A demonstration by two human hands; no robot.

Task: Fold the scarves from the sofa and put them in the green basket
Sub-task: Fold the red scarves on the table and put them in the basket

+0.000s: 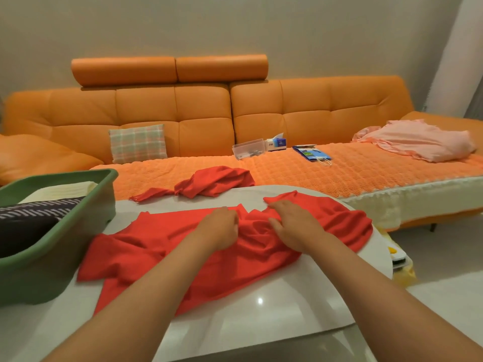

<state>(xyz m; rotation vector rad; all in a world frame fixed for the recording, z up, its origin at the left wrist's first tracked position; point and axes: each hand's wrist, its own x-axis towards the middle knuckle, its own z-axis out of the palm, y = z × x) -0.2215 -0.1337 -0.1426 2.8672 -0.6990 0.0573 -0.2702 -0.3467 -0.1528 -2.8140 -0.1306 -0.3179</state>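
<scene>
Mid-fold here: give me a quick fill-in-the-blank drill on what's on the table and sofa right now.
1. The left hand and right hand both touch the red fabric scarf, which lies on the glossy ____ table.
2. The green plastic basket stands to the scarf's ____.
3. The plaid cushion leans against the ____ leather sofa.
Missing words: white; left; orange.

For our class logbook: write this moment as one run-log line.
step: folding | left hand: grips scarf | right hand: flat on scarf | basket: partly filled
</scene>
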